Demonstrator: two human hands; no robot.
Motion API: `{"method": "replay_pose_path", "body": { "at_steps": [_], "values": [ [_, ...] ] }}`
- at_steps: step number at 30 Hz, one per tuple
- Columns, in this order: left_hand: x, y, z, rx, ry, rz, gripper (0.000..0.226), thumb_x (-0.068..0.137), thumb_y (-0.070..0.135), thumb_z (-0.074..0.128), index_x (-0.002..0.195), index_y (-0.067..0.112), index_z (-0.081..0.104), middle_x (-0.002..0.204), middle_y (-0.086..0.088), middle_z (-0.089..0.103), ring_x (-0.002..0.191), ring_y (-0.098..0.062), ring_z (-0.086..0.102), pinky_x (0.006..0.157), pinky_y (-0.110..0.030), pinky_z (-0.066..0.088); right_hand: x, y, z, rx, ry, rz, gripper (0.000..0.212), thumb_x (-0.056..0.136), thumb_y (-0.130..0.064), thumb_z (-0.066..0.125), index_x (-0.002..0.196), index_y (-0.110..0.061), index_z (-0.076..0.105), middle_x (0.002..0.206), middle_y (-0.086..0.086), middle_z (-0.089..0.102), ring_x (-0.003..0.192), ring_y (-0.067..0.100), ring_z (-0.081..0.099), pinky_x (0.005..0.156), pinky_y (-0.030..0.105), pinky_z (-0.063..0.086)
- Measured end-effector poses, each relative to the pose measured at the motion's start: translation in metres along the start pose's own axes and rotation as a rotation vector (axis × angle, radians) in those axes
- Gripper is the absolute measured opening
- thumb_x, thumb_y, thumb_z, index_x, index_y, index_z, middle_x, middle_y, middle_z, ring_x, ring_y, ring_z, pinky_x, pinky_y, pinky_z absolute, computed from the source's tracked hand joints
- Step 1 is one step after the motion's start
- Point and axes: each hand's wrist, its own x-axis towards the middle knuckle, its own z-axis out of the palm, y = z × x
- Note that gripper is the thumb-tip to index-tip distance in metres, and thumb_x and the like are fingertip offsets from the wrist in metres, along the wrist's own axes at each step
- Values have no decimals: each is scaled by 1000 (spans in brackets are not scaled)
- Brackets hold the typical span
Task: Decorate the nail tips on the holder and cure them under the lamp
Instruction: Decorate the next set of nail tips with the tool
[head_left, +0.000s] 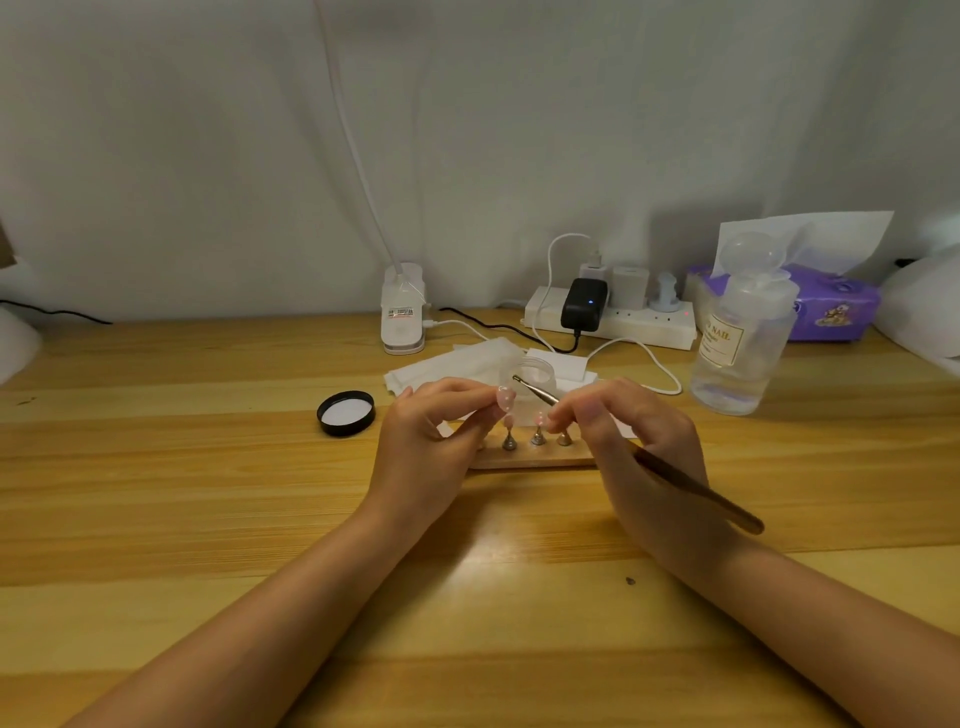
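Decorating is underway at frame centre: your left hand (431, 441) pinches a pink nail tip (505, 399). Your right hand (639, 441) grips a dotting tool (540, 392) beside it. Curing looks undone.

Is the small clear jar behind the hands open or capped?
Open: the clear jar shows a bare rim, and its black lid lies upturned on the table, apart to the left.

A black lid (346, 413) lay on the tabletop (156, 467); a power strip (613, 322), clear bottle (740, 343) and purple tissue pack (831, 304) stood behind.
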Motion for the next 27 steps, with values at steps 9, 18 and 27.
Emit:
{"method": "replay_pose_path", "body": {
  "at_steps": [9, 18, 27],
  "values": [
    [0, -1, 1, -3, 2, 11, 30, 77, 6, 67, 93, 31, 66, 86, 18, 65, 90, -15, 61, 88, -57, 42, -2, 0, -1, 53, 60, -69, 40, 95, -49, 25, 73, -34, 55, 68, -14, 58, 70, 3, 56, 70, 38, 45],
    [-1, -1, 1, 14, -3, 56, 26, 76, 15, 65, 100, 25, 65, 85, 19, 64, 88, -13, 60, 84, -57, 43, -5, 5, 1, 30, 64, -137, 48, 98, -44, 25, 67, -28, 58, 59, -9, 57, 65, -2, 53, 69, 32, 42],
    [0, 0, 1, 20, -2, 41, 27, 77, 6, 67, 96, 26, 66, 86, 16, 65, 89, -15, 61, 85, -57, 43, -4, 6, 1, -38, 22, -111, 48, 96, -45, 26, 70, -24, 60, 65, -9, 60, 69, 2, 56, 73, 32, 43]
  ]
}}
